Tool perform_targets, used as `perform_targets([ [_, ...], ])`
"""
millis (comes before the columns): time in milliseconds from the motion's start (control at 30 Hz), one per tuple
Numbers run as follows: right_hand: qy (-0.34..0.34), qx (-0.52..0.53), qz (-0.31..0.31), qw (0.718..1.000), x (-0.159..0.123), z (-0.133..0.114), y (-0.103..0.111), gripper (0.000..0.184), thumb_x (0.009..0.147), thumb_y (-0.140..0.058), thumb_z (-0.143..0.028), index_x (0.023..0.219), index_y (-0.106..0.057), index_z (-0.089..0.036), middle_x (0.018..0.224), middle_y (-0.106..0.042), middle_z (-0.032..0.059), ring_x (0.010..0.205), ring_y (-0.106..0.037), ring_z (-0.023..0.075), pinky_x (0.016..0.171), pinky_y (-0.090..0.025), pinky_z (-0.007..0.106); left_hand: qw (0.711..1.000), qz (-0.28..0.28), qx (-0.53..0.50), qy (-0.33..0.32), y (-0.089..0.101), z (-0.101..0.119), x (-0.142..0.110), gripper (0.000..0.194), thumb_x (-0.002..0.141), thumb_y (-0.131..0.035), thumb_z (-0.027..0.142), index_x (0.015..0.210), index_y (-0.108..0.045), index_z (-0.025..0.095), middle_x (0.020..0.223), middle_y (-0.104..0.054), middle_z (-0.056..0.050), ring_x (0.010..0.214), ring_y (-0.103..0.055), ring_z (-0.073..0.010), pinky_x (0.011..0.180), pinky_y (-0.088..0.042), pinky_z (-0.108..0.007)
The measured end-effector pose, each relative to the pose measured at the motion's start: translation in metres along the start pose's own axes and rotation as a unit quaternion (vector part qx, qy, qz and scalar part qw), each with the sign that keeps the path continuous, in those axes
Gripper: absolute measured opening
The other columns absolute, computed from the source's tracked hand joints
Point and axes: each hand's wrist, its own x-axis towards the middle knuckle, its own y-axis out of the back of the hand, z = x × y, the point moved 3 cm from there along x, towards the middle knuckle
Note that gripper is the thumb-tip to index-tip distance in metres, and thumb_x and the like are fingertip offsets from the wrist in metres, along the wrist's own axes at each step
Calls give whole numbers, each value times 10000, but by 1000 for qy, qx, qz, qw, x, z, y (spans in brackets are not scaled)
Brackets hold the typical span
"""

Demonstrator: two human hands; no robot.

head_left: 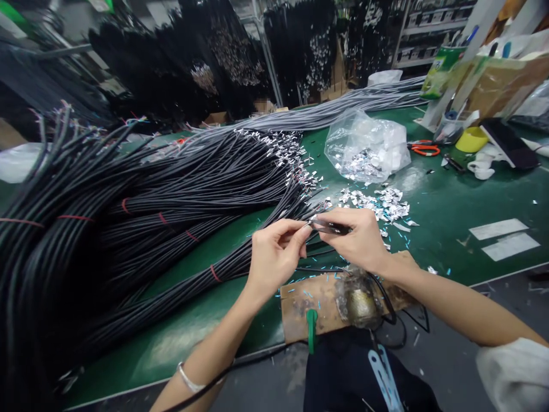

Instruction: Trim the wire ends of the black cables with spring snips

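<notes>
My left hand [278, 254] is closed, thumb and forefinger pinching the tip of a black cable. My right hand [358, 237] is closed round a slim dark tool [332, 228] that looks like tweezers, its tip meeting the cable end at the left fingertips. Just beyond both hands, many black cables with stripped, silvery ends [300, 171] lie in a heap. A bundle tied with a red band [215, 273] runs toward my left hand. Foil scraps [386, 203] are scattered past my right hand. The fine wires between the fingertips are too small to make out.
Below my hands, a metal device [360, 303] sits on a wooden board [295, 309] with a green clamp [311, 329]. Farther back are a clear bag of scraps [369, 146], orange-handled scissors [424, 149], grey cables [334, 111] and a phone-like black object [508, 143]. White strips [510, 246] lie right.
</notes>
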Motion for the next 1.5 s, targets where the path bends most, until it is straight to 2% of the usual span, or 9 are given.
perform_targets([
  [200, 88, -92, 32, 991, -3, -7, 1, 80, 694, -667, -179, 740, -720, -141, 657, -693, 31, 573, -609, 124, 550, -463, 241, 993, -93, -48, 55, -7, -3, -2, 281, 832, -551, 345, 638, -556, 142, 421, -467, 42, 345, -407, -56, 376, -307, -180],
  [333, 148, -162, 11, 976, -10, -9, 0, 144, 775, -559, -199, 786, -701, -178, 705, -690, 29, 601, -597, 126, 547, -453, 243, 988, -52, -115, 94, -7, -1, -2, 270, 754, -646, 355, 653, -490, 159, 467, -465, 54, 372, -395, -54, 379, -289, -175],
  [467, 170, -183, -15, 968, -18, -15, -3, 194, 797, -505, -179, 741, -691, -176, 684, -665, 41, 589, -570, 125, 520, -425, 242, 995, 54, 74, -43, -3, 4, -7, 176, 775, -619, 258, 663, -525, 160, 590, -504, 17, 503, -444, -79, 470, -330, -195],
  [533, 149, -162, -16, 975, -17, -18, -3, 164, 769, -538, -173, 707, -690, -169, 638, -636, 26, 554, -535, 113, 504, -402, 240, 957, 82, 233, -151, -5, 3, -11, 113, 785, -583, 180, 675, -566, 163, 642, -516, 1, 556, -450, -92, 514, -323, -213],
  [633, 29, -72, -17, 997, -6, -13, 1, 108, 697, -593, -167, 624, -672, -168, 539, -565, -21, 488, -460, 84, 463, -353, 228, 901, 37, 355, -246, -13, -4, -12, 174, 812, -506, 101, 690, -607, 172, 646, -526, -9, 567, -460, -104, 530, -313, -231],
  [700, -81, 13, 6, 997, 3, -1, 7, 136, 702, -602, -199, 582, -652, -162, 499, -535, -34, 454, -426, 72, 433, -322, 223, 906, -5, 334, -260, -15, -7, -10, 191, 843, -478, 99, 758, -633, 170, 691, -560, -21, 612, -506, -113, 566, -355, -225],
  [800, -156, 66, 74, 983, 13, 14, 17, 283, 768, -605, -313, 539, -631, -149, 451, -510, -29, 423, -407, 68, 416, -298, 230, 946, -11, 242, -215, -12, -4, -4, 159, 877, -487, 152, 874, -645, 161, 824, -602, -49, 740, -561, -132, 664, -420, -231],
  [933, -78, 31, 16, 996, 11, 11, 11, 217, 793, -615, -291, 654, -696, -145, 551, -594, -6, 493, -473, 76, 466, -344, 227, 975, 28, 177, -134, 0, 2, 0, 178, 889, -501, 233, 879, -659, 152, 765, -576, -34, 675, -518, -125, 627, -405, -236],
  [1500, 80, -19, -48, 995, 3, -6, 1, 109, 769, -587, -142, 812, -687, -144, 708, -668, 29, 613, -582, 113, 567, -452, 243, 998, -54, 0, 20, 1, -4, 1, 312, 862, -508, 389, 692, -587, 140, 593, -491, 6, 512, -360, -84, 462, -249, -214],
])
